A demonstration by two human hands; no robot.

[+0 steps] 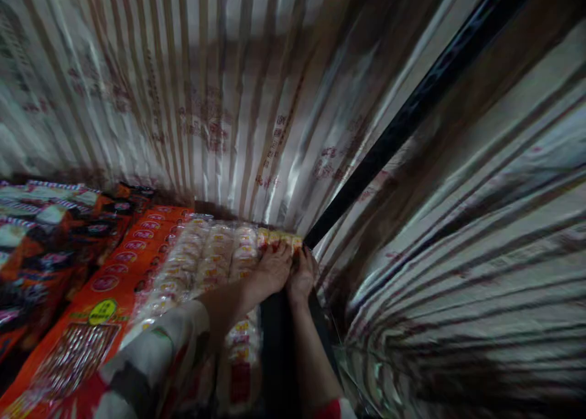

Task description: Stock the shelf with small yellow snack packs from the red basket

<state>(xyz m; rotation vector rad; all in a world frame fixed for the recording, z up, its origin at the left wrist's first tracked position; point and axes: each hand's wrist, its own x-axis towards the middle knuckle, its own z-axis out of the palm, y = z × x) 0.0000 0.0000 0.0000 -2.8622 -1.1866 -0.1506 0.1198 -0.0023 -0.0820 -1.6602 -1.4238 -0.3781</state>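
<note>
From the head view, the left hand (270, 271) and right hand (301, 277) press curled fingers on the far end of a clear snack-cake pack (215, 254) beside orange cartons (132, 248), apparently seating it, though whether they grip is unclear.

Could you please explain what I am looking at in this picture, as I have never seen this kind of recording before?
It is one view from a camera worn on a person's head, looking down at their own bare hands. The left hand and right hand rest together on the far end of a clear pack of snacks. Whether they grip it is too blurred to tell. Beside it lies an orange pack, with darker packs further left. Striped plastic sheeting hangs around, crossed by a dark bar.
</note>
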